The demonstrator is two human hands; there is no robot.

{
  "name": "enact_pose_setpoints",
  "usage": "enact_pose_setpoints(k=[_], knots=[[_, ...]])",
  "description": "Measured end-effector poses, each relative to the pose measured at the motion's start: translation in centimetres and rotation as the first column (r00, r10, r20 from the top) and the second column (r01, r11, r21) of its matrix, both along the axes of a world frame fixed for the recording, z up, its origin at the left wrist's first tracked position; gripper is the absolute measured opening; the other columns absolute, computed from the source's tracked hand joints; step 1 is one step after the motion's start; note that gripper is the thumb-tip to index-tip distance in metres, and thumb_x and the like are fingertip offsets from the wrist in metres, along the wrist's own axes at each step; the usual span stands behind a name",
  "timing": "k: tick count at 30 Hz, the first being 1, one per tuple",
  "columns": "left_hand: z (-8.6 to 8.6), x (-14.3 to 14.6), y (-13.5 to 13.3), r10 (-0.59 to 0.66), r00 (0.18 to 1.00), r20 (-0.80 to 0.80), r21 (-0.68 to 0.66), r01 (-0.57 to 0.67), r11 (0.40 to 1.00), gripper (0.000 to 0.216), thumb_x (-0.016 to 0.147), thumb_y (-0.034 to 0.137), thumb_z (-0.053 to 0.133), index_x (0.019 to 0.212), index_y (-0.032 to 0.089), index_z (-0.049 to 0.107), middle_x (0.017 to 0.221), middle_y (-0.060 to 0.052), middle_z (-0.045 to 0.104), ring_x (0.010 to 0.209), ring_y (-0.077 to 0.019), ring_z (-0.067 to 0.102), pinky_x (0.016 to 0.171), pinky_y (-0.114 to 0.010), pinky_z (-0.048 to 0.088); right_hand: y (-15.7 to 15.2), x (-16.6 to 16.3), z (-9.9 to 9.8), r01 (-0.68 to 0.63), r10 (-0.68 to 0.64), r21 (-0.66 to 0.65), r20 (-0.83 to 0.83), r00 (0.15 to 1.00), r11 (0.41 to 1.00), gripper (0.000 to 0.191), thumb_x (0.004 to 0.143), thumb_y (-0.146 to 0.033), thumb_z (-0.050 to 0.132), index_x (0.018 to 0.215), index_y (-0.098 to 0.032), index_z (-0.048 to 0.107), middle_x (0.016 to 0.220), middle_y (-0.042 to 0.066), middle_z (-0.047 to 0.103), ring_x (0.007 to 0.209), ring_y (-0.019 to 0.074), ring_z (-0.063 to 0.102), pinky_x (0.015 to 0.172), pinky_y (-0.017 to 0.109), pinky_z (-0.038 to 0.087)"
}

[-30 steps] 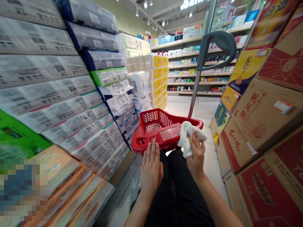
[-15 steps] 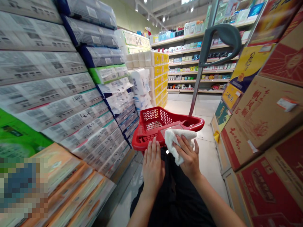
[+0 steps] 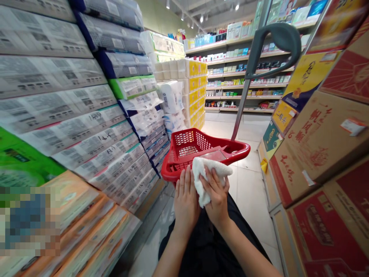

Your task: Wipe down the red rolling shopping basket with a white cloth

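Observation:
A red plastic shopping basket (image 3: 207, 148) with a perforated body stands in front of me. From its far right side rises a metal pole ending in a grey loop handle (image 3: 253, 54). My left hand (image 3: 186, 200) lies flat against the near rim, fingers straight and pointing away. Beside it, my right hand (image 3: 216, 192) presses a white cloth (image 3: 200, 181) onto the rim, its fingers spread over the fabric. The cloth covers part of the near rim and a flat panel on it.
Tall stacks of wrapped paper packs (image 3: 86, 96) line the left side. Cardboard cartons (image 3: 323, 130) are piled along the right. Shelves (image 3: 245, 73) of small boxed goods stand across the back. A pale tiled floor (image 3: 248, 184) runs between.
My right hand has slid the white cloth left along the near rim, closer to my left hand. My left hand stays at the rim. The view has shifted slightly.

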State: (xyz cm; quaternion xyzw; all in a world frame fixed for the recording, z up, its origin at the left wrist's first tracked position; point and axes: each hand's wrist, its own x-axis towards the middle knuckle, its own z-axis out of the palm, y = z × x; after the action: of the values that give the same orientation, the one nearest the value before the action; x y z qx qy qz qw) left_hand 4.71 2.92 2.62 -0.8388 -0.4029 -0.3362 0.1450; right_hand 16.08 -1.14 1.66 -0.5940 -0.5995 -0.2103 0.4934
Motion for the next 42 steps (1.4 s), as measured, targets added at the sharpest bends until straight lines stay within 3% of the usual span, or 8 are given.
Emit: enact_pose_setpoints(k=[4, 8, 14, 19, 25, 29, 34, 42], knots=[[0.1, -0.1, -0.1, 0.001, 1.0, -0.02, -0.014, -0.001, 1.0, 0.071, 0.089, 0.015, 0.046, 0.155, 0.01, 0.019, 0.158, -0.013, 0.034, 0.15, -0.0238, 0.024, 0.119, -0.041, 0.03, -0.2, 0.0, 0.0, -0.001, 0.001, 0.004, 0.08, 0.997, 1.0, 0.036, 0.095, -0.019, 0.049, 0.13, -0.024, 0.059, 0.138, 0.01, 0.06, 0.138, 0.023, 0.046, 0.121, 0.049, 0.011], [0.1, 0.0, -0.3, 0.0, 1.0, -0.024, -0.058, -0.001, 0.998, 0.081, 0.083, 0.01, 0.047, 0.156, 0.012, 0.013, 0.161, -0.012, 0.028, 0.151, -0.0245, 0.021, 0.12, -0.043, 0.027, -0.4, 4.2, -0.6, 0.087, -0.087, 0.007, 0.114, 0.99, 0.996, 0.038, 0.093, -0.016, 0.049, 0.129, -0.024, 0.06, 0.14, 0.01, 0.058, 0.137, 0.0244, 0.048, 0.12, 0.052, 0.012], [0.1, 0.3, -0.2, 0.001, 1.0, -0.004, -0.051, -0.001, 0.999, 0.083, 0.083, 0.008, 0.048, 0.157, 0.013, 0.012, 0.161, -0.011, 0.029, 0.151, -0.0248, 0.021, 0.12, -0.043, 0.028, -0.2, 9.6, -1.8, 0.254, -0.254, 0.047, -0.01, 0.967, 0.966, 0.048, 0.092, -0.016, 0.044, 0.138, -0.027, 0.053, 0.146, 0.012, 0.052, 0.137, 0.0286, 0.047, 0.116, 0.058, 0.017], [0.0, 0.2, -0.2, 0.006, 1.0, -0.012, -0.053, -0.006, 0.999, 0.082, 0.083, 0.008, 0.048, 0.156, 0.012, 0.013, 0.161, -0.011, 0.028, 0.151, -0.0241, 0.019, 0.121, -0.043, 0.026, 0.0, 5.5, -1.1, 0.19, -0.189, 0.045, -0.022, 0.982, 0.981, 0.05, 0.093, -0.016, 0.043, 0.141, -0.026, 0.05, 0.149, 0.012, 0.048, 0.139, 0.0292, 0.044, 0.115, 0.055, 0.02], [0.1, -0.2, 0.0, -0.002, 0.999, -0.045, -0.032, 0.0, 1.0, 0.07, 0.087, 0.014, 0.048, 0.153, 0.008, 0.025, 0.158, -0.015, 0.034, 0.15, -0.026, 0.022, 0.118, -0.043, 0.031, 0.2, 0.4, -0.4, 0.068, -0.072, 0.05, 0.093, 0.993, 0.996, 0.039, 0.091, -0.021, 0.054, 0.129, -0.027, 0.061, 0.137, 0.009, 0.061, 0.134, 0.027, 0.049, 0.115, 0.047, 0.02], [0.0, -0.3, 0.0, -0.009, 1.0, -0.029, -0.021, 0.008, 1.0, 0.069, 0.088, 0.015, 0.047, 0.153, 0.008, 0.025, 0.157, -0.016, 0.036, 0.15, -0.0258, 0.024, 0.117, -0.043, 0.032, 0.4, 1.1, 0.5, 0.08, -0.083, 0.036, 0.125, 0.989, 0.996, 0.033, 0.089, -0.025, 0.061, 0.121, -0.029, 0.066, 0.14, 0.008, 0.058, 0.134, 0.0271, 0.049, 0.116, 0.045, 0.015], [-0.2, -0.2, -0.1, -0.026, 1.0, -0.011, -0.014, 0.026, 1.0, 0.073, 0.088, 0.014, 0.047, 0.155, 0.008, 0.019, 0.157, -0.016, 0.035, 0.15, -0.0265, 0.024, 0.119, -0.044, 0.029, 1.1, 2.3, 1.6, -0.01, 0.029, -0.078, 0.243, 0.97, 0.997, 0.049, 0.095, -0.025, 0.049, 0.144, -0.022, 0.045, 0.146, 0.011, 0.052, 0.141, 0.0251, 0.041, 0.12, 0.05, 0.005], [0.1, 0.1, -0.2, -0.004, 1.0, -0.025, -0.054, 0.003, 0.999, 0.081, 0.084, 0.012, 0.047, 0.157, 0.012, 0.011, 0.16, -0.013, 0.029, 0.15, -0.0259, 0.022, 0.12, -0.044, 0.028, 0.6, 4.3, 1.8, 0.042, 0.004, -0.145, 0.299, 0.954, 0.989, 0.06, 0.093, -0.025, 0.048, 0.152, -0.026, 0.034, 0.15, 0.008, 0.048, 0.139, 0.0259, 0.043, 0.121, 0.051, 0.0]])
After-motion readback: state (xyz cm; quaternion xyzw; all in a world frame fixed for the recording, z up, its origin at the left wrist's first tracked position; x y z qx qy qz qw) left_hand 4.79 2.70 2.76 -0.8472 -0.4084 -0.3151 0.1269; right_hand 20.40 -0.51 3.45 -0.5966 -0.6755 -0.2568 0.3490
